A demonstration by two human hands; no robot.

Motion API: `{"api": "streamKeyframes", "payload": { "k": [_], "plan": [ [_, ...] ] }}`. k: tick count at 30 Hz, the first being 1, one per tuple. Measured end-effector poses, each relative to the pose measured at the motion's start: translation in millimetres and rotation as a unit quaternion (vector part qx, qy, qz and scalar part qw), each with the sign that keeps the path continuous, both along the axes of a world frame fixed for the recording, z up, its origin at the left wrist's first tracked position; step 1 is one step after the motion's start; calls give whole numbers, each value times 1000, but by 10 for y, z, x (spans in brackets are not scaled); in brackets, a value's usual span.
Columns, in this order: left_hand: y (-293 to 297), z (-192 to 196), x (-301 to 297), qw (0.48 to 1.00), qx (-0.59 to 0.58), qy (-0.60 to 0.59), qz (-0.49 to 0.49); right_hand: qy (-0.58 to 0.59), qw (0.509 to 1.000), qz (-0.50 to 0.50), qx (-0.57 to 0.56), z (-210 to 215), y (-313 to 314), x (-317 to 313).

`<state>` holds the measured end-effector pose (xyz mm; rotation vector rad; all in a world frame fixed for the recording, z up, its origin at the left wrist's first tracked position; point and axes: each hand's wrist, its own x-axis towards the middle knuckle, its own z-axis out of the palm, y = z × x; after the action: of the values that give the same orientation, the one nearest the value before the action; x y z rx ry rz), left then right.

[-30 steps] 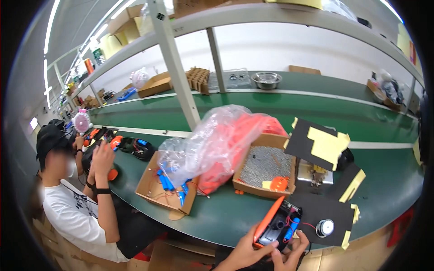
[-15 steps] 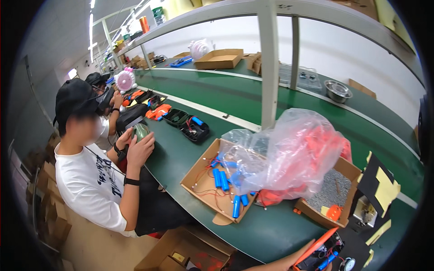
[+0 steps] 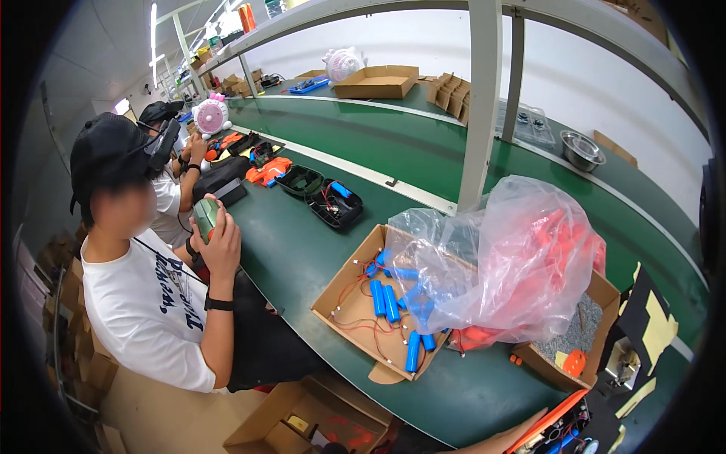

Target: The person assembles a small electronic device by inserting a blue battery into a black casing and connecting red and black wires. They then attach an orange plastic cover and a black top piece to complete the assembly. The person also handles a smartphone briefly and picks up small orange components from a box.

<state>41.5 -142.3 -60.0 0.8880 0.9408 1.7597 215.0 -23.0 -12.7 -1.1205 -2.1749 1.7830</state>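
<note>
At the lower edge my left hand (image 3: 523, 433) reaches in and grips an orange plastic casing (image 3: 554, 415) by its side; most of its fingers are hidden behind the shell. The casing is tilted, and inside it I see wires, a blue cylindrical battery (image 3: 563, 440) and a round metal part cut off by the frame's edge. My right hand is out of view. Just beyond the casing stands a cardboard box (image 3: 543, 367) of small grey pieces with an orange part (image 3: 575, 363) in it.
A cardboard tray (image 3: 333, 306) holds several blue batteries with red leads. A clear plastic bag (image 3: 522, 265) of red-orange parts leans over it. A white post (image 3: 480, 106) rises behind. To the left, a person (image 3: 144, 303) handles a green casing (image 3: 206, 216). Open black casings (image 3: 336, 204) lie beyond.
The view has shifted, so the bench things sit slightly further right and my left hand and the orange casing lie lower in the picture. The neighbour's green casing is turned differently.
</note>
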Motion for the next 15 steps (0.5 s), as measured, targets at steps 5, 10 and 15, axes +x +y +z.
{"api": "streamKeyframes", "payload": {
  "k": [5, 10, 15],
  "plan": [
    [-105, 164, -54, 997, -57, 32, 34, 93, 993, 74, -17, -434, 239, 322],
    [-158, 139, -70, 993, -76, 73, 51, -58, 967, 248, -17, 491, 408, 24],
    [-2, 371, -124, 997, -69, -19, -13, -83, 841, 499, 192, 1400, 878, -335]
  ]
}}
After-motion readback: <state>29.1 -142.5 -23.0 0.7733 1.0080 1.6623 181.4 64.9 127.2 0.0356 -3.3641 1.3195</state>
